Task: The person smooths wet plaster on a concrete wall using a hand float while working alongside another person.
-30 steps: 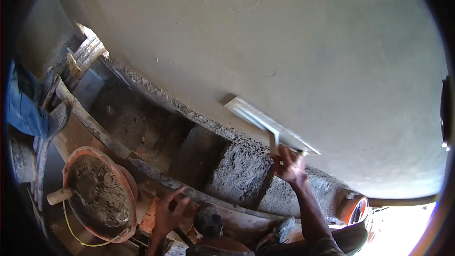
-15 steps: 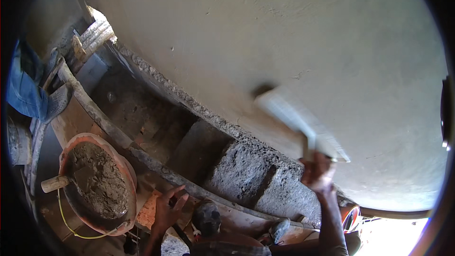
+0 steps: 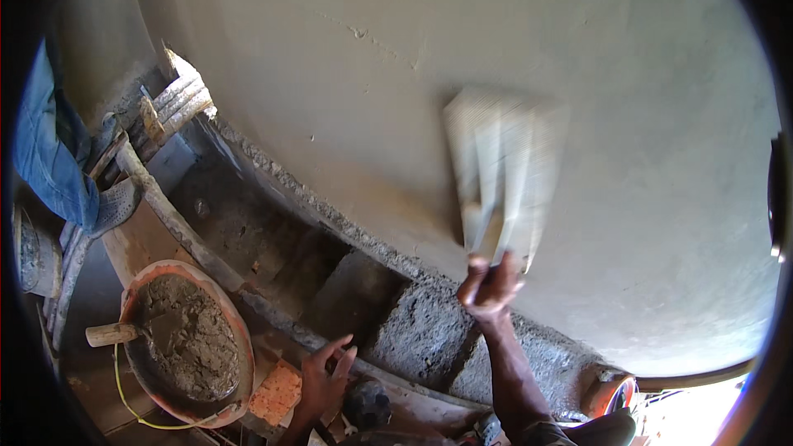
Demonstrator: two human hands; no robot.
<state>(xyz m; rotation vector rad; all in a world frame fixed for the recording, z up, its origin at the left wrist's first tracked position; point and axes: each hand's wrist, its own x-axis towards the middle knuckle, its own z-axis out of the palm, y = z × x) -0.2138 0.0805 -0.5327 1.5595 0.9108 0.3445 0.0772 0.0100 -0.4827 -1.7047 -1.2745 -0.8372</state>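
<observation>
My right hand grips a long flat plastering float, motion-blurred and angled upright against the smooth grey curved wall, just above a rough mortar-covered edge. My left hand is low in the middle with its fingers apart and nothing visible in them, near the concrete lip of the trough below the wall. Just left of it are a broken orange brick and an orange bucket of wet grey mortar, with a tool's wooden handle sticking out over its rim.
At far left are another person's blue-trousered leg and sandalled foot, beside a grey bucket. Splintered boards stand at the trough's far end. A dark rounded object lies below my hands. An orange container sits at lower right.
The float first went right, then swung up and back left from a diagonal to a more upright angle, still in my right hand. My left hand shifted slightly right. The view shifted a little.
</observation>
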